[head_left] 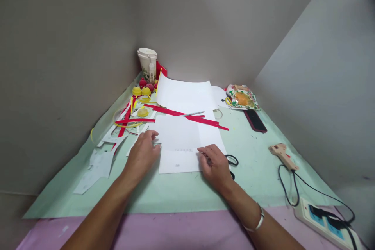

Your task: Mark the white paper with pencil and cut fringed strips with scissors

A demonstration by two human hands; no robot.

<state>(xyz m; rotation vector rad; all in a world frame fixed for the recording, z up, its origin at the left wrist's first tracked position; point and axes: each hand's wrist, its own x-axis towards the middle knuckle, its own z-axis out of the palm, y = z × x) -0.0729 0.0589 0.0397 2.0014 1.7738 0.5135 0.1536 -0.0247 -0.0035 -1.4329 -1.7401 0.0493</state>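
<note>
White paper sheets (179, 133) lie stacked and overlapping in the middle of the green cloth, with faint print near the front. At their left edge is my left hand (144, 149), fingers bent and apart, thumb and fingertips near the edge. My right hand (213, 164) rests over the right side of the front sheet, its fingers curled; what is under them, if anything, is hidden. Black-handled scissors (233, 160) lie partly behind my right hand. Red strips (181, 113) cross the sheets farther back, with a thin pencil-like stick (195, 114) on them.
Cut white scraps (101, 160), yellow and red pieces and a lidded cup (147, 62) stand or lie at the left. To the right are a snack packet (243, 97), a phone (255, 120), a glue gun (283, 156) and a power strip (325, 220) with cords.
</note>
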